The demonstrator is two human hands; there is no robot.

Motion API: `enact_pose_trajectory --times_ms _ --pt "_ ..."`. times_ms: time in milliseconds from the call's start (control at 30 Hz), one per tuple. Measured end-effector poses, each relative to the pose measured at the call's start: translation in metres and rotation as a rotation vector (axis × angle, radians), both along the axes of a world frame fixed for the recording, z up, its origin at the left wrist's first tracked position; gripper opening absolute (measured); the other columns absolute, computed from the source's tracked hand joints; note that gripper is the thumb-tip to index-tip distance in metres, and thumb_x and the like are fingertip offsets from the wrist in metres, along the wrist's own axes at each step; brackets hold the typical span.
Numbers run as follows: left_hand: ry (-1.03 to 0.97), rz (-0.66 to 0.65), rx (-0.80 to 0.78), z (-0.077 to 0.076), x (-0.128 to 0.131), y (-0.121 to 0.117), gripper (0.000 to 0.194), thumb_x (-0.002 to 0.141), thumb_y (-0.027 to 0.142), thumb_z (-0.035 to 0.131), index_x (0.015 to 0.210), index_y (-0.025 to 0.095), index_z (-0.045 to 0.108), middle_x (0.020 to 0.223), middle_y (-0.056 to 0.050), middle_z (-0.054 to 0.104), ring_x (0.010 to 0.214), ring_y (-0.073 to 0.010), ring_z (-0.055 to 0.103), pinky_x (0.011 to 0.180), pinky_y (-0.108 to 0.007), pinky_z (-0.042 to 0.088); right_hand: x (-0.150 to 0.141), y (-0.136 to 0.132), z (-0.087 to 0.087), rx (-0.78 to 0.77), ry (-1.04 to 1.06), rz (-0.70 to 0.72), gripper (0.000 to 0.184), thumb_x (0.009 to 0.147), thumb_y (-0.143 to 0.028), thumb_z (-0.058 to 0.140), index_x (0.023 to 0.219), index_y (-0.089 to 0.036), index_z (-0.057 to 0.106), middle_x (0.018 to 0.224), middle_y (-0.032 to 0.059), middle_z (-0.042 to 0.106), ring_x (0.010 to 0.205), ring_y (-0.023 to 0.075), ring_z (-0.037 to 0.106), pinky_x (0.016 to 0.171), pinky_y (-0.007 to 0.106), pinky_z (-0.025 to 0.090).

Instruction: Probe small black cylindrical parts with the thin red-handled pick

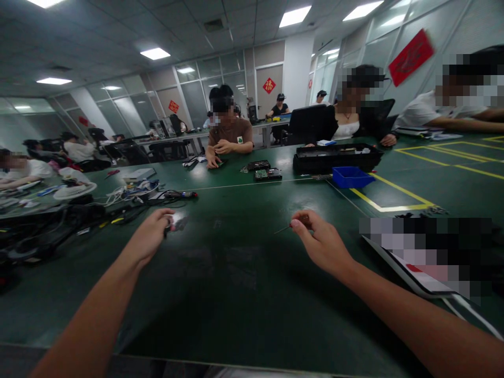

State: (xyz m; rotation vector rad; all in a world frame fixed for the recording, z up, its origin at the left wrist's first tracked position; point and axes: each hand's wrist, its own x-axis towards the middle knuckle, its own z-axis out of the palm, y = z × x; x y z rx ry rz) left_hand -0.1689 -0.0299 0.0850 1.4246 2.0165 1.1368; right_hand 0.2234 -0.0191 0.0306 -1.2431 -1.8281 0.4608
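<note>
My right hand (321, 239) is closed around a screwdriver (282, 230), whose thin metal shaft points left over the green table (236, 310). Most of its handle is hidden by my fingers. To the left, my left hand (149, 236) is curled closed, with a small dark and reddish thing (168, 229) at its fingertips. That thing is too blurred to name. Both hands are above the tabletop, well apart from each other.
Tangled cables (79, 220) cover the left side. Two opened hard drives (268, 174) lie ahead, near a person in brown (232, 134). A black bin (334, 157) and a blue tray (350, 177) stand at the right, beyond a partly blurred device (401, 268).
</note>
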Motion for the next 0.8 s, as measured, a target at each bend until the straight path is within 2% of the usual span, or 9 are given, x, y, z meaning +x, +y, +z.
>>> enact_pose_trajectory --times_ms 67,167,267,333,400,467,533,667,800 --pt "-0.031 -0.147 -0.041 -0.001 0.044 0.007 0.037 0.080 0.025 0.047 0.113 0.015 0.060 0.090 -0.004 0.062 0.080 -0.0190 0.058 0.073 -0.029 0.043 0.000 0.000 0.001 -0.007 0.010 0.005 0.023 0.098 -0.040 0.047 0.105 -0.023 0.059 0.095 0.0062 0.072 0.087 0.0229 0.069 0.074 0.036 0.051" --pt "-0.051 -0.383 -0.077 -0.009 0.107 0.014 0.033 0.081 0.022 0.041 0.106 0.015 0.062 0.092 -0.006 0.064 0.082 -0.0186 0.058 0.076 -0.030 0.044 0.001 -0.001 0.003 -0.030 0.004 0.026 0.024 0.098 -0.041 0.046 0.101 -0.023 0.061 0.090 0.0048 0.072 0.083 0.0221 0.068 0.072 0.035 0.050" --pt "-0.042 -0.549 -0.113 -0.027 0.157 0.019 0.030 0.083 0.023 0.040 0.104 0.019 0.061 0.087 -0.005 0.063 0.081 -0.0199 0.057 0.072 -0.032 0.043 0.002 -0.003 0.006 -0.035 -0.033 0.017 0.027 0.096 -0.044 0.049 0.090 -0.022 0.063 0.079 0.0030 0.070 0.073 0.0212 0.066 0.066 0.034 0.047" --pt "-0.003 -0.619 -0.114 -0.043 0.178 0.019 0.031 0.085 0.025 0.040 0.108 0.020 0.061 0.094 -0.006 0.063 0.087 -0.0218 0.058 0.078 -0.035 0.045 0.001 -0.004 0.007 -0.030 -0.032 0.005 0.028 0.095 -0.045 0.050 0.087 -0.022 0.063 0.075 0.0023 0.069 0.069 0.0203 0.065 0.063 0.034 0.045" --pt "0.070 -0.646 -0.103 -0.058 0.189 0.018 0.038 0.083 0.025 0.049 0.119 0.021 0.058 0.110 -0.009 0.062 0.102 -0.0251 0.057 0.090 -0.039 0.045 0.001 -0.004 0.006 -0.027 0.010 0.010 0.027 0.096 -0.043 0.050 0.087 -0.022 0.063 0.075 0.0021 0.068 0.068 0.0199 0.065 0.063 0.033 0.046" --pt "0.139 -0.657 -0.073 -0.070 0.190 0.015 0.050 0.078 0.017 0.056 0.129 0.021 0.053 0.123 -0.011 0.058 0.114 -0.0273 0.054 0.100 -0.041 0.043 0.000 -0.004 0.004 -0.030 0.100 0.037 0.025 0.096 -0.041 0.049 0.090 -0.022 0.063 0.077 0.0028 0.069 0.072 0.0202 0.067 0.066 0.034 0.049" --pt "0.162 -0.669 -0.026 -0.076 0.185 0.014 0.048 0.080 0.011 0.055 0.127 0.020 0.053 0.125 -0.012 0.057 0.117 -0.0261 0.053 0.103 -0.040 0.042 0.000 -0.004 0.001 -0.051 0.215 0.075 0.024 0.096 -0.041 0.050 0.095 -0.021 0.063 0.083 0.0040 0.071 0.077 0.0208 0.069 0.071 0.035 0.053" --pt "0.154 -0.668 0.091 -0.075 0.173 0.016 0.027 0.087 0.013 0.058 0.113 0.021 0.060 0.117 -0.008 0.061 0.111 -0.0225 0.057 0.101 -0.037 0.044 0.000 -0.002 -0.004 -0.087 0.352 0.115 0.025 0.094 -0.043 0.054 0.102 -0.021 0.064 0.092 0.0065 0.073 0.086 0.0223 0.072 0.078 0.038 0.056" --pt "0.146 -0.691 0.188 -0.074 0.170 0.019 0.032 0.085 0.011 0.065 0.115 0.024 0.063 0.118 -0.004 0.063 0.112 -0.0205 0.058 0.104 -0.036 0.043 -0.001 -0.001 -0.006 -0.075 0.339 0.129 0.027 0.094 -0.045 0.055 0.103 -0.021 0.063 0.091 0.0066 0.074 0.087 0.0236 0.073 0.079 0.040 0.056"
